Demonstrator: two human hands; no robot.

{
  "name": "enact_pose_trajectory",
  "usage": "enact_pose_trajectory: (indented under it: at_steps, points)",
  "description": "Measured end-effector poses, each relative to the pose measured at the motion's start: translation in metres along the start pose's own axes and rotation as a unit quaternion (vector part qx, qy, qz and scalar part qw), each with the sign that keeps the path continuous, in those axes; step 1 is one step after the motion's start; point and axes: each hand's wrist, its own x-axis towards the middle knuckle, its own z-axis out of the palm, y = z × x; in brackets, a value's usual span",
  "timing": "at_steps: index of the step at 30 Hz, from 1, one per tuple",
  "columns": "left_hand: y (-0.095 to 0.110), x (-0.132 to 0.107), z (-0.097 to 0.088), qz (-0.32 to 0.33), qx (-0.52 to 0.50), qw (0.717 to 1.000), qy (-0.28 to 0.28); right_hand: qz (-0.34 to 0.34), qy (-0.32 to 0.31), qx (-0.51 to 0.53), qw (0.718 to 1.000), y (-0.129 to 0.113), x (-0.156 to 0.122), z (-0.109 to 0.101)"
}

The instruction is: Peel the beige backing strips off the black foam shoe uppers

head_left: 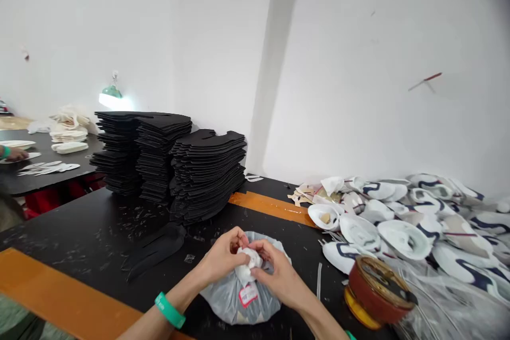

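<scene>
A cloudy plastic bag (223, 303) with a red-edged white label (248, 294) sits on the black table in front of me. At its gathered, twisted top (251, 263), my left hand (225, 255) pinches the plastic from the left side. My right hand (277, 273) grips the same bunched neck from the right, thumb and fingers closed on it. What the bag holds shows only as pale shapes through the plastic.
Tall stacks of black cut pieces (207, 175) stand left of centre. Many white shoe uppers (404, 239) are heaped at right, near a reddish-brown round container (378, 289). Orange strips (274, 207) cross the table. A co-worker's hand (16, 154) is at far left.
</scene>
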Motion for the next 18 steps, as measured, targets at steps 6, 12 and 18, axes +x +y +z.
enact_pose_trajectory:
  at_steps: [6, 12, 18]
  points:
    - [0.002, 0.002, 0.003, -0.03, -0.075, 0.994, -0.079, 0.001, 0.157, -0.115, 0.981, 0.016, 0.009, 0.01]
    - [-0.002, 0.003, -0.003, -0.021, -0.04, 0.993, -0.105, 0.048, 0.231, -0.1, 0.967, 0.019, 0.011, 0.018]
    - [-0.009, 0.009, -0.03, 0.021, -0.084, 0.996, 0.036, 0.08, 0.196, 0.047, 0.976, 0.016, 0.006, 0.018]
